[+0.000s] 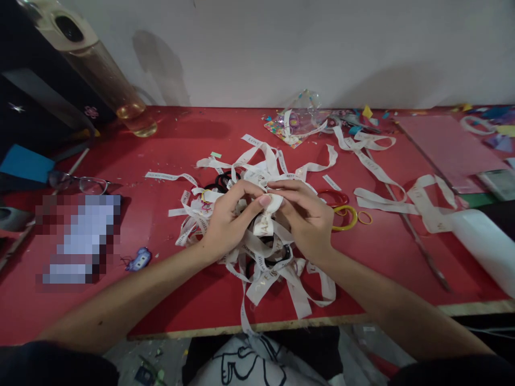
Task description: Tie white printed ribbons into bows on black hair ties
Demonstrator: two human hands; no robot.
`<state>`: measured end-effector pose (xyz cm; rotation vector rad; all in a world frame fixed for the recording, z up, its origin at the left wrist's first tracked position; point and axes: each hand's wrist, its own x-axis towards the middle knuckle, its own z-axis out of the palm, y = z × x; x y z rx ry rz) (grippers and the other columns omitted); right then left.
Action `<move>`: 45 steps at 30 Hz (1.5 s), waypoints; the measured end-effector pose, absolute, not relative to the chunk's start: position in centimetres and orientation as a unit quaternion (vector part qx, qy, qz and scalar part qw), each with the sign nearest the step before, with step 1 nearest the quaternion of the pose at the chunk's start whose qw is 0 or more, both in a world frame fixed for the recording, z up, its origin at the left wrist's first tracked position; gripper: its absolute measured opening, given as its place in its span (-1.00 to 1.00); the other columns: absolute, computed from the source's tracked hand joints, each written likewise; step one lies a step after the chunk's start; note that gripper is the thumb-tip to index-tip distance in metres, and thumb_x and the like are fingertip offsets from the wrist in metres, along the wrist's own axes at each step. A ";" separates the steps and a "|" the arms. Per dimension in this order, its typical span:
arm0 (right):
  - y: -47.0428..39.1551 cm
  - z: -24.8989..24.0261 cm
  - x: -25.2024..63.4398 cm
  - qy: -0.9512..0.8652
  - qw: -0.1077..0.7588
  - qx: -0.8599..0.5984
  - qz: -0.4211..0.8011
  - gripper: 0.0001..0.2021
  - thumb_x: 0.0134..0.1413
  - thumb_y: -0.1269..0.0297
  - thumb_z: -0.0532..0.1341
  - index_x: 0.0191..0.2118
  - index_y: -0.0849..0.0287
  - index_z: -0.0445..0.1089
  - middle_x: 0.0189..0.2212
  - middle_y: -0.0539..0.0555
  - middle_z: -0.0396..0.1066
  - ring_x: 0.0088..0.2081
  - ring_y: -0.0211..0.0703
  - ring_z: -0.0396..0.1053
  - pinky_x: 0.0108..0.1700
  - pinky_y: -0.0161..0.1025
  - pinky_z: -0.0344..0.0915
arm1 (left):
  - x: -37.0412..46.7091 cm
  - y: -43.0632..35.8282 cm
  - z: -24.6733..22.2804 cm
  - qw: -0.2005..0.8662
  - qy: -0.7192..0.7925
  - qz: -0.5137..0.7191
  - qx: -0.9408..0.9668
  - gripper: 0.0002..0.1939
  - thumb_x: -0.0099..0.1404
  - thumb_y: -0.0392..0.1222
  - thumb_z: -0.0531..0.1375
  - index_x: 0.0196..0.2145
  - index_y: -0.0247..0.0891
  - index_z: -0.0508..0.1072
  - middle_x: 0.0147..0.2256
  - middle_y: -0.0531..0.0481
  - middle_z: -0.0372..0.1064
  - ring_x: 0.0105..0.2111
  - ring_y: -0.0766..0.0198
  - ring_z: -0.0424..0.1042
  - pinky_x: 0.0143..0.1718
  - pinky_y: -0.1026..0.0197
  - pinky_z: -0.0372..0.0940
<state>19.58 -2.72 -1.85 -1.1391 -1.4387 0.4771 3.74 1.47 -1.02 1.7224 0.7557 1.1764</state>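
Between both hands, above the middle of the red table, is a white printed ribbon bow [265, 221]. My left hand [229, 214] pinches it from the left, thumb and fingers closed at its upper loop. From the other side my right hand [309, 217] grips the same loop with its thumb and curled fingers. Beneath lies a tangled pile of white printed ribbons [263, 287], with lettering on several strips. Black hair ties [227, 181] show among the ribbons. Just right of my right hand lie a yellow hair tie [346, 218] and a red one [337, 197].
Eyeglasses [92, 185], a blurred rectangular object [82, 236] and a small purple trinket [139, 259] lie left. A tall bottle [132, 112] stands behind them. Loose ribbon [378, 171], a stick [422, 249], a pink folder [438, 150] and a white roll [486, 249] are right.
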 end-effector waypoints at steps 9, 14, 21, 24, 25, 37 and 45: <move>-2.5 -2.3 19.5 -0.547 0.615 -0.528 0.208 -0.90 0.25 0.23 0.25 -0.23 0.07 0.52 -0.26 0.02 0.53 -0.20 -0.19 0.49 -0.15 -0.23 0.46 | 4.1 1.4 -1.6 0.505 0.329 0.460 0.652 -0.79 0.44 -0.02 0.13 -0.29 -0.18 0.28 -0.39 0.08 0.30 -0.39 0.35 0.32 -0.32 0.28 0.29; -2.7 -2.4 19.4 -0.552 0.604 -0.542 0.191 -0.91 0.26 0.27 0.23 -0.24 0.06 0.50 -0.34 -0.02 0.52 -0.30 -0.25 0.47 -0.26 -0.30 0.43 | 4.3 1.1 -1.4 0.575 0.289 0.410 0.647 -0.76 0.33 -0.09 0.27 -0.24 -0.19 0.27 -0.33 0.07 0.32 -0.34 0.36 0.36 -0.30 0.30 0.27; -2.6 -2.6 19.4 -0.516 0.618 -0.543 0.237 -0.90 0.25 0.21 0.24 -0.20 0.08 0.47 -0.31 0.00 0.54 -0.29 -0.24 0.50 -0.25 -0.29 0.47 | 4.4 1.3 -1.5 0.615 0.267 0.409 0.619 -0.82 0.34 -0.12 0.26 -0.23 -0.20 0.31 -0.37 0.09 0.36 -0.38 0.38 0.38 -0.32 0.30 0.28; -2.5 -2.6 19.5 -0.531 0.615 -0.520 0.264 -0.91 0.19 0.24 0.30 -0.21 0.09 0.47 -0.32 -0.01 0.54 -0.30 -0.25 0.50 -0.27 -0.33 0.47 | 4.3 1.4 -1.7 0.593 0.269 0.422 0.631 -0.83 0.34 -0.14 0.26 -0.26 -0.21 0.32 -0.36 0.09 0.33 -0.37 0.38 0.35 -0.30 0.30 0.27; -2.5 -2.6 19.5 -0.533 0.611 -0.518 0.272 -0.91 0.17 0.25 0.31 -0.22 0.09 0.47 -0.33 -0.02 0.54 -0.32 -0.26 0.50 -0.29 -0.33 0.47 | 4.3 1.4 -1.7 0.586 0.270 0.426 0.634 -0.83 0.34 -0.15 0.26 -0.27 -0.21 0.32 -0.36 0.09 0.32 -0.37 0.39 0.35 -0.30 0.31 0.27; -2.3 -3.2 19.2 -0.419 0.631 -0.525 0.388 -0.91 0.18 0.18 0.31 -0.27 0.04 0.44 -0.34 -0.02 0.51 -0.31 -0.20 0.48 -0.17 -0.22 0.49 | 4.0 1.5 -1.9 0.554 0.283 0.434 0.652 -0.87 0.33 -0.22 0.27 -0.31 -0.22 0.35 -0.41 0.13 0.29 -0.42 0.45 0.31 -0.35 0.37 0.23; -2.1 -3.2 19.5 -0.446 0.626 -0.512 0.383 -0.92 0.18 0.20 0.31 -0.25 0.04 0.45 -0.33 -0.03 0.50 -0.29 -0.24 0.48 -0.21 -0.29 0.46 | 4.3 1.5 -2.1 0.589 0.286 0.444 0.611 -0.84 0.35 -0.19 0.25 -0.16 -0.19 0.35 -0.35 0.10 0.35 -0.39 0.42 0.34 -0.36 0.37 0.26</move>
